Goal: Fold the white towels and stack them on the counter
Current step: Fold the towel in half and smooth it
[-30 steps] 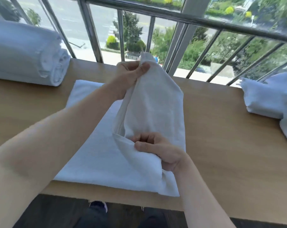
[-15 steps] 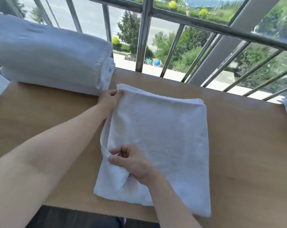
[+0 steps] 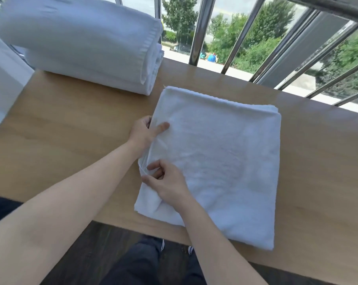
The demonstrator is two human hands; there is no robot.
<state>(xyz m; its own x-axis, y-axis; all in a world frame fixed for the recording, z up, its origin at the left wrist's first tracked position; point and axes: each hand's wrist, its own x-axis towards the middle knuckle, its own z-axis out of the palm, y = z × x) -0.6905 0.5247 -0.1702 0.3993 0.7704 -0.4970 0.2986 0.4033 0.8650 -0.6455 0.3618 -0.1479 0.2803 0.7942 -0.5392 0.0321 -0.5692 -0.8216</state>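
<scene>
On the counter (image 3: 71, 128), both hands' fingers (image 3: 163, 126) pinch the folded towel (image 3: 225, 161) at its left edge.

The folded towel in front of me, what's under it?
The folded towel lies flat on the wooden counter. Both the left hand and right hand grip its left edge. Anything between the layers is covered.
</scene>
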